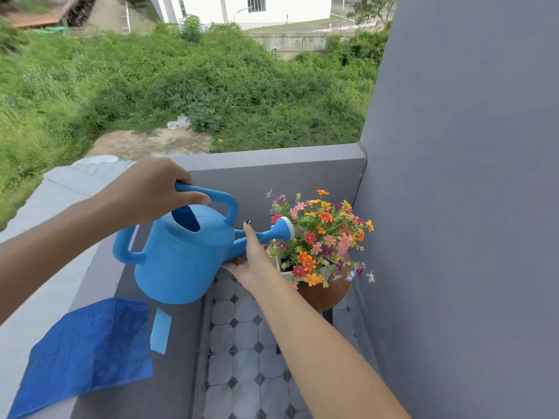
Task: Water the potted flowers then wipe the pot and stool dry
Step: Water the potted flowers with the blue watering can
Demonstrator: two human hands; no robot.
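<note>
No text, label, brand, number or sign can be read anywhere in this view. The blue watering can (181, 255) is plain plastic with no marking showing, the blue cloth (87, 352) on the ledge carries no print, and the pale pot (325, 272) under the flowers shows no lettering.

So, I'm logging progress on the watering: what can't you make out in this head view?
- Pot: mostly hidden by flowers.
- Stool: legs hidden behind the right arm.
- Water level in the watering can: opaque walls.
- Right hand fingers: tucked under the spout.
</note>
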